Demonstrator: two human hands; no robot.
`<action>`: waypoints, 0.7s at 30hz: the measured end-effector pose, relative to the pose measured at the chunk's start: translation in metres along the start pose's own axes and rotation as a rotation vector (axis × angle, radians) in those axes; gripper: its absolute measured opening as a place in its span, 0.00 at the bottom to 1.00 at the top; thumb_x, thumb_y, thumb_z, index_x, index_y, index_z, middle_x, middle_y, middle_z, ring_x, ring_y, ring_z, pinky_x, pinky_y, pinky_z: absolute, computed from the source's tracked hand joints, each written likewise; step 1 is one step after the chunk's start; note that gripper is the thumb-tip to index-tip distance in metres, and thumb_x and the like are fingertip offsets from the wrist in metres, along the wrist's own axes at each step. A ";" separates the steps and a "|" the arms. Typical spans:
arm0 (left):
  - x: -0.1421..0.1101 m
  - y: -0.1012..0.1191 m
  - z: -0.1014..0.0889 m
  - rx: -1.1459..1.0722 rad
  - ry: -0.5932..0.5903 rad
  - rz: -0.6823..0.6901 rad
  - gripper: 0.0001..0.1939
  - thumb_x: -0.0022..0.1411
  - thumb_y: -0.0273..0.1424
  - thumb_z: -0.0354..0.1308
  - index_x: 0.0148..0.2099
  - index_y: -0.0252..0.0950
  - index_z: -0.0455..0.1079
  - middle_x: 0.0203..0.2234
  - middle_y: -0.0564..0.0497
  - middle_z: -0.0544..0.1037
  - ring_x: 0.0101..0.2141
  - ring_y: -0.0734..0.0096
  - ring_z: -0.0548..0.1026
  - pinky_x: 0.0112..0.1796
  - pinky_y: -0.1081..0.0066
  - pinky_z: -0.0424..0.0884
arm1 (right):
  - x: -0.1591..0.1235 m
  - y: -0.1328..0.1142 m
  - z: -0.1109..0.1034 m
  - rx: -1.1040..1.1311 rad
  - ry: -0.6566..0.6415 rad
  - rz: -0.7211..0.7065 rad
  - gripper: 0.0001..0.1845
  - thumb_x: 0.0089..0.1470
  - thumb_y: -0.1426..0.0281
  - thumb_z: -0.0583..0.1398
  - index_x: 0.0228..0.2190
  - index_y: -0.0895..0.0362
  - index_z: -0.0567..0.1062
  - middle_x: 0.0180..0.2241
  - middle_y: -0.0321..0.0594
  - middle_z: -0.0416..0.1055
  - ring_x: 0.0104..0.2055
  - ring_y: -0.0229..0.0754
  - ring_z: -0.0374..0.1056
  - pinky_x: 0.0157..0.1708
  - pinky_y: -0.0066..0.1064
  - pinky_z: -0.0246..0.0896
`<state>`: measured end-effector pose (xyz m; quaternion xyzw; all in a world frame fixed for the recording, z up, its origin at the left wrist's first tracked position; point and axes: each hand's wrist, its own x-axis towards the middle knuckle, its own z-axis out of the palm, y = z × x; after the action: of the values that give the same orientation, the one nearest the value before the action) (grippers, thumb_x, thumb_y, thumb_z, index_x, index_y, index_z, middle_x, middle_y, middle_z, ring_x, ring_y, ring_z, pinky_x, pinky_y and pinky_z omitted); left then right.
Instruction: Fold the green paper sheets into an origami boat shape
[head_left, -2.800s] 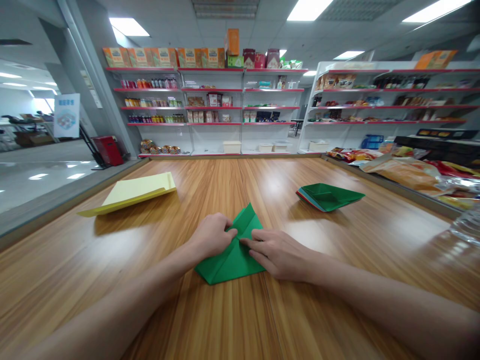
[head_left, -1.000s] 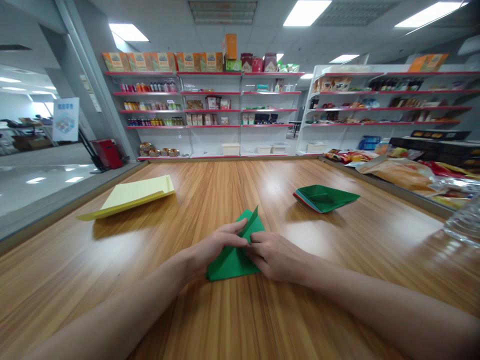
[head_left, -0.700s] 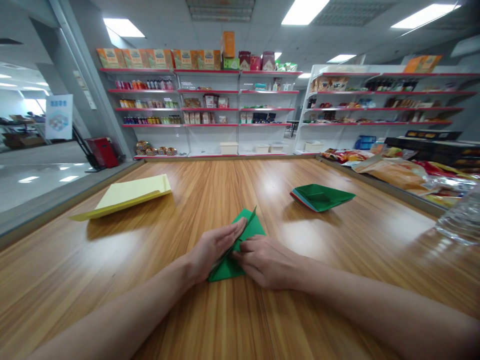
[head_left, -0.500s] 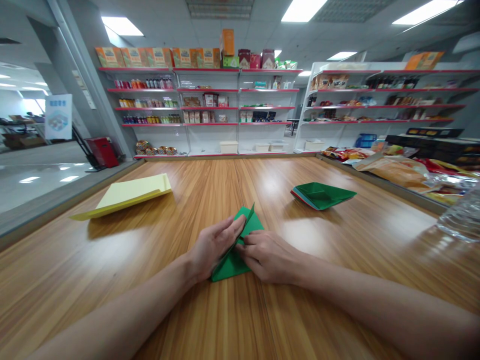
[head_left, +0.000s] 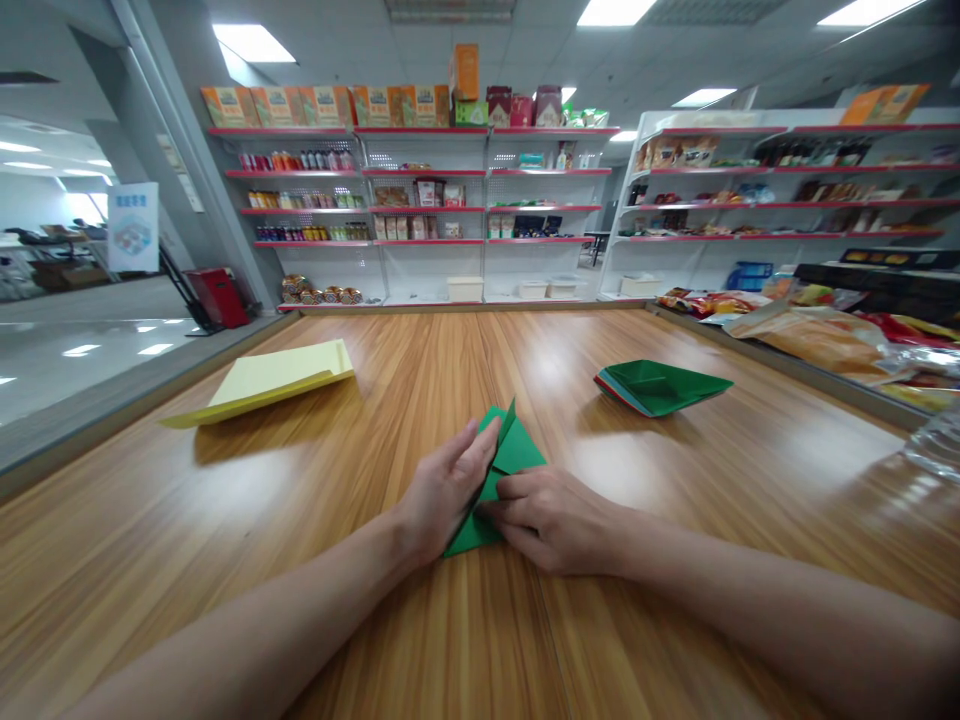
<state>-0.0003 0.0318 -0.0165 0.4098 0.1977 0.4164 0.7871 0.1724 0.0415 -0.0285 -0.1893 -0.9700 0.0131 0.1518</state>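
Note:
A partly folded sheet of green paper [head_left: 521, 448] lies on the wooden table, with one narrow flap standing up at its far end. Along its left edge rests my left hand [head_left: 448, 487], fingers together and thumb side up, holding the sheet. From the right, my right hand [head_left: 551, 515] presses on the paper with curled fingers, its fingertips at the fold near the middle. Both hands hide part of the sheet. Farther off to the right sits a stack of folded paper [head_left: 660, 388], green on top with blue and red edges below.
A stack of yellow paper [head_left: 281, 375] lies at the left of the table [head_left: 405, 350]. Along the right side are packaged snacks [head_left: 817, 335] and a clear plastic item [head_left: 934, 445]. Stocked shelves [head_left: 420, 208] stand beyond the far edge.
The whole view has shifted slightly, so things appear a little farther right. Both hands stay on the green paper, and the left hand sits more upright along its edge.

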 end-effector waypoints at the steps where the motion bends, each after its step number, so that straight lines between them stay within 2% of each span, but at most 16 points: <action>1: 0.000 0.000 0.002 -0.021 -0.003 0.025 0.33 0.65 0.44 0.38 0.67 0.30 0.43 0.65 0.51 0.49 0.64 0.69 0.34 0.61 0.68 0.28 | 0.000 0.000 0.000 -0.012 -0.005 0.001 0.14 0.58 0.73 0.50 0.31 0.58 0.76 0.27 0.40 0.69 0.27 0.37 0.62 0.27 0.29 0.54; 6: 0.002 -0.002 0.009 -0.097 0.016 0.048 0.33 0.64 0.44 0.39 0.65 0.29 0.50 0.63 0.47 0.55 0.64 0.64 0.40 0.61 0.64 0.33 | 0.000 -0.002 -0.004 -0.065 -0.031 -0.012 0.14 0.56 0.74 0.52 0.23 0.59 0.73 0.24 0.38 0.67 0.26 0.36 0.62 0.26 0.28 0.52; 9: 0.002 -0.001 0.009 -0.123 0.024 0.049 0.33 0.64 0.45 0.40 0.64 0.29 0.52 0.61 0.45 0.59 0.63 0.60 0.46 0.61 0.61 0.39 | -0.001 -0.001 -0.004 -0.079 -0.027 -0.014 0.14 0.57 0.73 0.52 0.24 0.59 0.73 0.24 0.38 0.67 0.25 0.36 0.61 0.25 0.29 0.51; 13: 0.003 0.005 0.003 -0.174 0.000 0.022 0.32 0.64 0.45 0.40 0.62 0.27 0.55 0.59 0.40 0.62 0.60 0.54 0.56 0.58 0.56 0.49 | -0.003 -0.002 -0.004 -0.065 -0.005 0.012 0.15 0.59 0.72 0.50 0.30 0.58 0.76 0.26 0.39 0.68 0.25 0.36 0.62 0.26 0.29 0.51; 16: 0.002 0.009 -0.005 -0.185 0.021 -0.010 0.31 0.64 0.44 0.40 0.61 0.27 0.56 0.57 0.38 0.65 0.58 0.52 0.60 0.57 0.54 0.52 | -0.005 -0.003 -0.007 -0.016 0.007 0.019 0.14 0.60 0.70 0.51 0.38 0.59 0.76 0.28 0.40 0.69 0.28 0.37 0.64 0.28 0.29 0.53; 21: -0.011 0.010 -0.006 -0.174 0.103 -0.037 0.31 0.64 0.44 0.41 0.62 0.28 0.55 0.59 0.38 0.62 0.60 0.51 0.57 0.58 0.52 0.49 | -0.002 -0.004 -0.008 -0.009 -0.025 0.077 0.16 0.60 0.65 0.52 0.43 0.57 0.75 0.30 0.42 0.70 0.30 0.39 0.64 0.29 0.30 0.54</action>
<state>-0.0155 0.0293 -0.0127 0.3142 0.2086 0.4380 0.8160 0.1750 0.0369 -0.0212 -0.2272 -0.9639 0.0169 0.1381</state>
